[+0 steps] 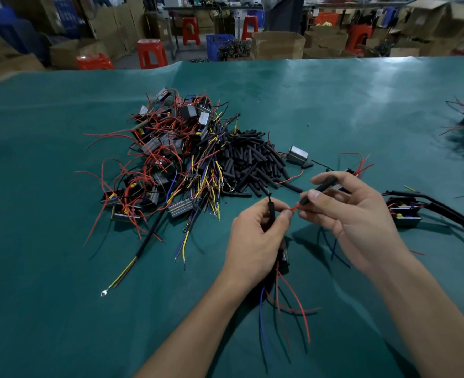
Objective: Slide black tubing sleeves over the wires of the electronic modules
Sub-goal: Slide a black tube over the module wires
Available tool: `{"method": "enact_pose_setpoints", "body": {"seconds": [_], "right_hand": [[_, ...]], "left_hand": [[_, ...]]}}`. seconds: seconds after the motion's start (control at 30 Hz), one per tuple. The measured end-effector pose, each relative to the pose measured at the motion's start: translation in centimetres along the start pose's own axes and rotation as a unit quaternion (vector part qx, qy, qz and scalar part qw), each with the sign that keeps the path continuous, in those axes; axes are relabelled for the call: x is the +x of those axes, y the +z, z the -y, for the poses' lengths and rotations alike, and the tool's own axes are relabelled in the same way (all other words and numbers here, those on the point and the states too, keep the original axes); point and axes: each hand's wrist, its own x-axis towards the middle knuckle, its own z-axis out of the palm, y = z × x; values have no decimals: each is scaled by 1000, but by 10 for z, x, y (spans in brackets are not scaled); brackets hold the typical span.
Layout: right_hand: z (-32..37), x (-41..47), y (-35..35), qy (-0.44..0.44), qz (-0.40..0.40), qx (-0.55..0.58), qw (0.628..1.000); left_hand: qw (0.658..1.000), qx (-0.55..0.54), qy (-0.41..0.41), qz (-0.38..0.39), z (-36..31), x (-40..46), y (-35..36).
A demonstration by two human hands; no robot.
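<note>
My left hand point(255, 238) pinches a red wire point(294, 208) of the module point(283, 259) hanging below my palm, thumb and forefinger closed near its tip so the end stays stiff; a sleeved wire point(271, 211) rises between the same fingers. My right hand point(353, 211) pinches a black tubing sleeve point(319, 190), its mouth level with the wire tip for threading. Unsleeved modules point(157, 154) and spare sleeves point(252, 162) lie heaped on the green table point(61, 268) ahead, within reach.

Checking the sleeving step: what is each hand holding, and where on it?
Left hand pinches a red wire near its tip; right hand pinches a black tubing sleeve at its lower end.
</note>
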Motion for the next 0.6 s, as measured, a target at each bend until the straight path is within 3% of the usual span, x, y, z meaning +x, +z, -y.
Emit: {"method": "enact_pose_setpoints", "body": {"seconds": [0.33,0.5,0.6], "right_hand": [[-11,-3,10,0,4,-49,999],[-9,-4,9,-13,9,-58,998],[-10,-4,9,-61,16,-152,986]], "left_hand": [[999,48,10,-8,-2,-1,-1],[1000,16,-8,9,-7,-3,0],[997,67,19,11,-9,-4,-1]]}}
